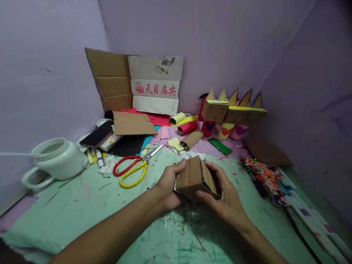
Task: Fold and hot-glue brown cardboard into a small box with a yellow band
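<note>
A small brown cardboard box [189, 174] is held between my two hands, above the green table cover. My left hand [170, 186] grips its left side, the thumb resting along the upper edge. On the other side my right hand [224, 192] wraps round the box, its thumb on the near face and its fingers over the far right side. A dark, ragged edge runs down the box's right part. Left of my hands lie scissors [144, 161] with one red and one yellow handle, blades apart. My fingers hide part of the box.
A white pot [60, 161] with a handle stands at the left, near a phone [97, 134] and markers. Cardboard figures [216, 110] with yellow spikes stand at the back right. Paper tubes [187, 127] and scraps lie behind the box. A printed carton [155, 86] leans on the wall.
</note>
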Available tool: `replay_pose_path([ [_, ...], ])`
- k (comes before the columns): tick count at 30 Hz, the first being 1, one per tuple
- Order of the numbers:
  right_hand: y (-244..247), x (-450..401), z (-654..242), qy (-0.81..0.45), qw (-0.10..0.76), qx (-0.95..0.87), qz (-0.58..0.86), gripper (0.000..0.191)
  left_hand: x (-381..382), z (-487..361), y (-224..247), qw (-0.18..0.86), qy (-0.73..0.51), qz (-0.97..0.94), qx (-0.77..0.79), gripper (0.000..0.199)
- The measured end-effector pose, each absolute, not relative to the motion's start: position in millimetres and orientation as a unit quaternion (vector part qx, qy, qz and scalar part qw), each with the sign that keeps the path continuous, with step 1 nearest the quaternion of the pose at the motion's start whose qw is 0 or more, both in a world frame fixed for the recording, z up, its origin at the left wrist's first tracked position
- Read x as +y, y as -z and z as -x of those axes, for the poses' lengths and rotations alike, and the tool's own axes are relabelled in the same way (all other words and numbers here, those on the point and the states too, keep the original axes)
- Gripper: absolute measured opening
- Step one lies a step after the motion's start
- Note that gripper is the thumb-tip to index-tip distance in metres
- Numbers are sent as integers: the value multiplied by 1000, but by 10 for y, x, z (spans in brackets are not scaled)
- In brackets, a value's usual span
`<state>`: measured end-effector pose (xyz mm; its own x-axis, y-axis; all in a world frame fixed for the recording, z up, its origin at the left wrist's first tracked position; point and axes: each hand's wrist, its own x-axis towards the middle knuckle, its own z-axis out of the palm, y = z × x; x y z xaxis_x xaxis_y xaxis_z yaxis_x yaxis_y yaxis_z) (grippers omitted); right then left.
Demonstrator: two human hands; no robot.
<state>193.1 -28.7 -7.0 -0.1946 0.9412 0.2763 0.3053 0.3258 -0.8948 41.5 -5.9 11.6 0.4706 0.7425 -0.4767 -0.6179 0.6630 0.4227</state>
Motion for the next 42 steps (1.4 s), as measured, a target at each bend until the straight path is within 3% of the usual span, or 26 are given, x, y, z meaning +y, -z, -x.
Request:
replay_pose_path([
  [8, 72, -303, -1878, -323, 414, -713, 466, 67, -75, -429, -109, 853, -409, -91, 311, 37],
  [26, 13, -319, -1851, -303, 448, -719, 437, 61, -107, -480, -115, 826, -435, -93, 346, 33],
  [38, 108, -345, -1896, -248, 472, -759, 374, 78, -159, -509, -117, 797, -461, -145, 361, 28],
  [42, 139, -342, -1894, -262, 471, -751, 381, 67, -179, -520, -95, 799, -457, -155, 360, 30],
])
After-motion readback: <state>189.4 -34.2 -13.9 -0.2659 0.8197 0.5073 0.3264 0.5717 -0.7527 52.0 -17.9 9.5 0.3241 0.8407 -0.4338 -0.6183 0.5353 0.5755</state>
